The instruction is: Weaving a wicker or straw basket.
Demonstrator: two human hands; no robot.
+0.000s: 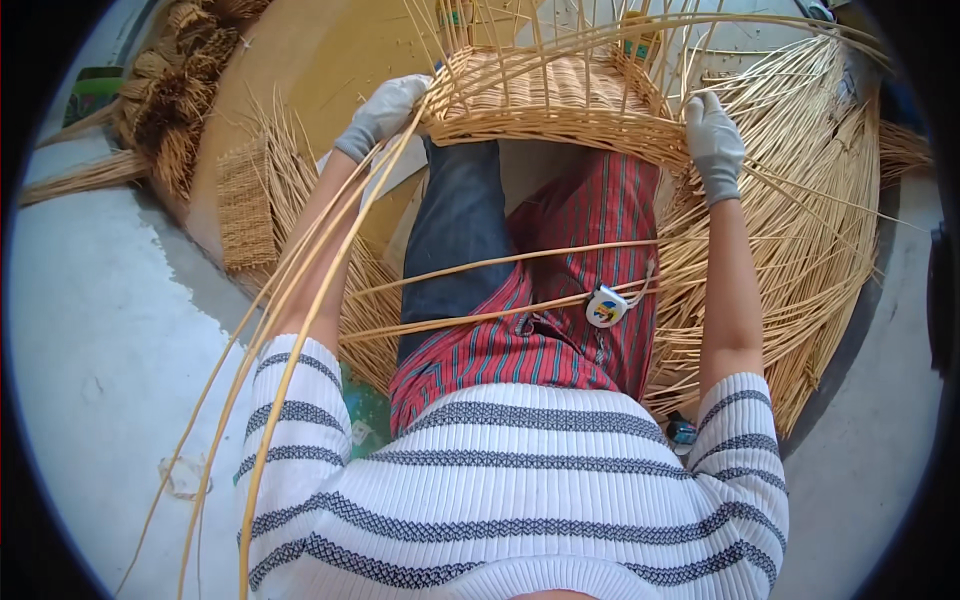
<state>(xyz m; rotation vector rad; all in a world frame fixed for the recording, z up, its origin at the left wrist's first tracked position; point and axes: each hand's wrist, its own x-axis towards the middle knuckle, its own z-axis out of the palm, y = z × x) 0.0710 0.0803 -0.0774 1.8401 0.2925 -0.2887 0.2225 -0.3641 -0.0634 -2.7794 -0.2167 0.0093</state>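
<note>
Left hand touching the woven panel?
Apart. In the head view, the left hand sits well right of the woven panel; loose canes show in the gap.

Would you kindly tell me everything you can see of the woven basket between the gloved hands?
The basket looks unfinished, made of tan, wicker-like strands. Its inside is closely woven, with a low braided-looking near wall and thin bare stakes rising around it. It lies open side up, its near edge above the person's legs; contact there is unclear. The left hand meets its left corner, the right hand its right end.
</note>
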